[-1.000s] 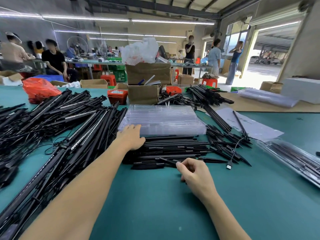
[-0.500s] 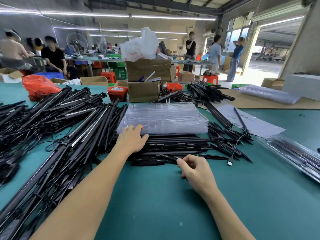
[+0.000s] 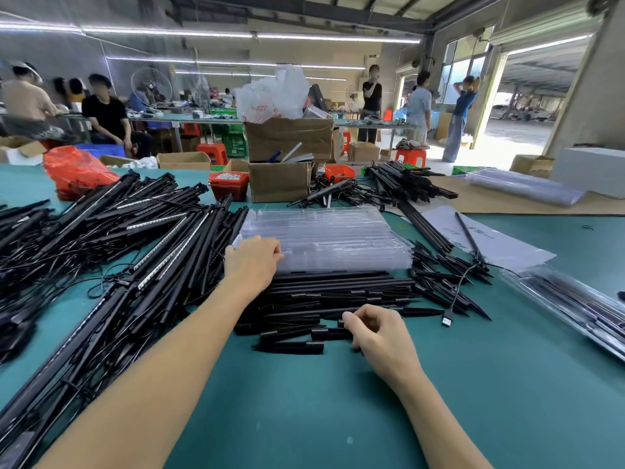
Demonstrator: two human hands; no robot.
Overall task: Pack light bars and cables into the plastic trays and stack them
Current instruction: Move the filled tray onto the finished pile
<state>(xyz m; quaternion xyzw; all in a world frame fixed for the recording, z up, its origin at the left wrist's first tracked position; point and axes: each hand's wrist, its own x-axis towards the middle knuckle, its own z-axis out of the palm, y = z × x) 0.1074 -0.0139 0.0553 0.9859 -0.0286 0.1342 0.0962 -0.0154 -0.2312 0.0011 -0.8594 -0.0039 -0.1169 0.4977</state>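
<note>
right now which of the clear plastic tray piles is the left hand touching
The tall tray stack mid-table, just behind the black spikes; the left hand rests at its near left corner. The other trays lie far right, untouched.

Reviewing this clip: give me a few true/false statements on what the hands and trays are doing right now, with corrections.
1. The left hand rests on the near left corner of the clear tray stack. True.
2. The right hand holds a red bin. False: its curled fingers pinch a short black piece from the pile.
3. The tray stack stands on the green table behind the black pieces. True.
4. A USB plug sits inside the top tray. False: it lies on the table, right of the right hand.
</note>
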